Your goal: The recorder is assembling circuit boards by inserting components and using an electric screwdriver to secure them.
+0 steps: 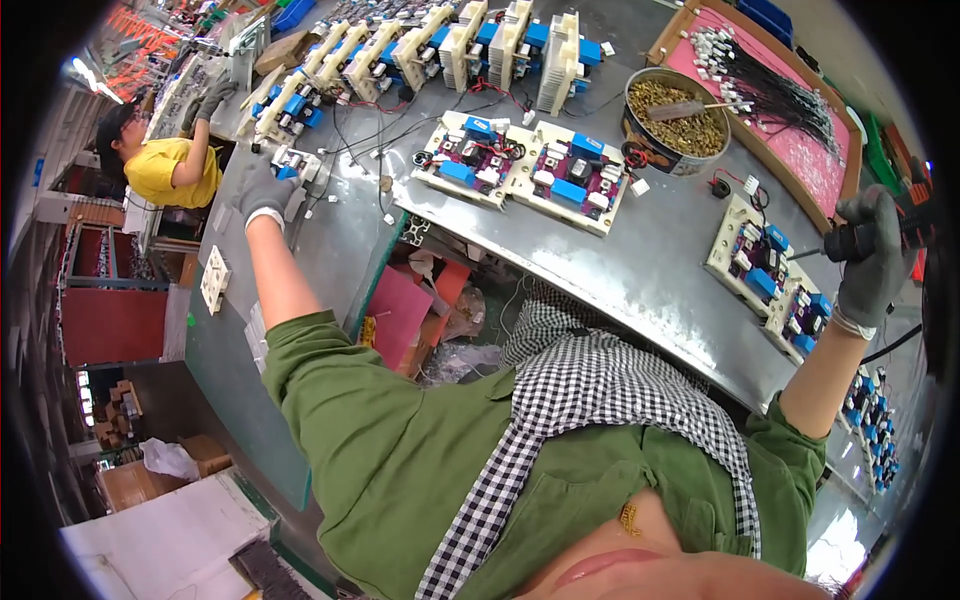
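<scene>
My left hand, in a grey glove, reaches to the far left of the metal workbench. Its fingers are closed at the near edge of a small circuit board with blue and white parts; the fingertips are partly hidden. At the right, my gloved right hand is wrapped round a black and orange electric screwdriver. The bit points left, over a pair of circuit boards in cream frames. Two more framed circuit boards lie joined in the middle of the bench.
Upright cream-framed board assemblies line the back. A round tub of brass-coloured screws stands beside a pink-lined tray of black cables. Loose wires cross the bench. A white frame lies at left. Beyond, a person in yellow works.
</scene>
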The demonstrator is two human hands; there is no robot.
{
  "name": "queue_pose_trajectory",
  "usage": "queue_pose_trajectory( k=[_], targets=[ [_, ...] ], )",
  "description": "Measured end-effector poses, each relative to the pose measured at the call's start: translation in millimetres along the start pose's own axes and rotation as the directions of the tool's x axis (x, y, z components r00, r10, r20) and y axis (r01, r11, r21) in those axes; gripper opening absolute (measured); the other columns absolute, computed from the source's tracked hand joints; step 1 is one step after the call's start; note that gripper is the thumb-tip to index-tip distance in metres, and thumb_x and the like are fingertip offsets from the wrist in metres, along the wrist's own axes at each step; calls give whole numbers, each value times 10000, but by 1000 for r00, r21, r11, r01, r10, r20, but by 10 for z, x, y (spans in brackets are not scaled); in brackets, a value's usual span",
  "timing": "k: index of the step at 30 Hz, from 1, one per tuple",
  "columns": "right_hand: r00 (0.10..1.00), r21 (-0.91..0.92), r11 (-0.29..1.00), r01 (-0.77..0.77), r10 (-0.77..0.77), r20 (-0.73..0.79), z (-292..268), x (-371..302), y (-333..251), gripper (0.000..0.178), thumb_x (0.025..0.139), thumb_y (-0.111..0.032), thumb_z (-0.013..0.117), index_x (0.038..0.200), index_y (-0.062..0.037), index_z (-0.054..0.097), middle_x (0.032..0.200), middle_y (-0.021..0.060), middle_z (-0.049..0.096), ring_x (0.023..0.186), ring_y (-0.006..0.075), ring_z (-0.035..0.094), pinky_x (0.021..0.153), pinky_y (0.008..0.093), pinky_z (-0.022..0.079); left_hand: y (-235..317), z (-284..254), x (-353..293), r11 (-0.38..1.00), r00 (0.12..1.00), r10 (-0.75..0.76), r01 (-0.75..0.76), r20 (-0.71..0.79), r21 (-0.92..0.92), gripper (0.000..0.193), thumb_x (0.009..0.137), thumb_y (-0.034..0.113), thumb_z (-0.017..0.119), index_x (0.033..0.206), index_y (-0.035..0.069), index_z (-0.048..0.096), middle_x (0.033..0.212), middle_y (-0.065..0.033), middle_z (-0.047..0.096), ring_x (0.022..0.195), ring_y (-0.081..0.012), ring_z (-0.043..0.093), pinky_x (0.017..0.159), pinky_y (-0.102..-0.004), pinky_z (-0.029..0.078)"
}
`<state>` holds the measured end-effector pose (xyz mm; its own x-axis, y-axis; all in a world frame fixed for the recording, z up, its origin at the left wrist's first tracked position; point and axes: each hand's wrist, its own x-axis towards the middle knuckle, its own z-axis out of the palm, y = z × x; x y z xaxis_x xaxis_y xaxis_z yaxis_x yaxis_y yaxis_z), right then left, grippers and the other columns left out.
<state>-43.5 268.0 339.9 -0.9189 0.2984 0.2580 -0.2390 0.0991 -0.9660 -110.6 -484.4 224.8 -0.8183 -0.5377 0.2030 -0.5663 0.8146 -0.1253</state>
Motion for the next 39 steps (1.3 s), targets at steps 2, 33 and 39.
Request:
queue_pose_trajectory(
  k=[2, 33, 39],
  targets=[
    [996, -11, 998, 68, -69, -65, 114, -8, -16, 274, 961, -266, 688, 1028, -5, 645, 813, 61, 632, 684, 167, 656, 528, 281, 506, 278, -113, -53, 990, 983, 53, -74, -174, -117, 558, 783, 431, 822, 1277, 215, 679, 1308, -116, 648, 1212, -305, 630, 1006, -453, 487],
    [996, 48, 999, 8, -3, -89, 348, -121, -219, 693, 840, -147, 724, 1460, -23, 440, 736, 52, 616, 572, 156, 634, 521, 275, 521, 3089, -964, -2075, 434, 437, 890, -726, 129, -533, 547, 951, 496, 652, 1274, 55, 663, 1157, -198, 708, 1064, -382, 672, 929, -446, 513],
    [993, 200, 973, 116, -115, -16, 699, -83, -277, 470, 835, -156, 774, 1218, -28, 534, 767, 45, 615, 587, 149, 628, 533, 283, 540, 4118, -1426, -1784, 296, 376, 916, -869, -141, -395, 337, 967, 362, 606, 1237, 189, 710, 1108, -112, 745, 1029, -322, 714, 900, -457, 549]
  ],
)
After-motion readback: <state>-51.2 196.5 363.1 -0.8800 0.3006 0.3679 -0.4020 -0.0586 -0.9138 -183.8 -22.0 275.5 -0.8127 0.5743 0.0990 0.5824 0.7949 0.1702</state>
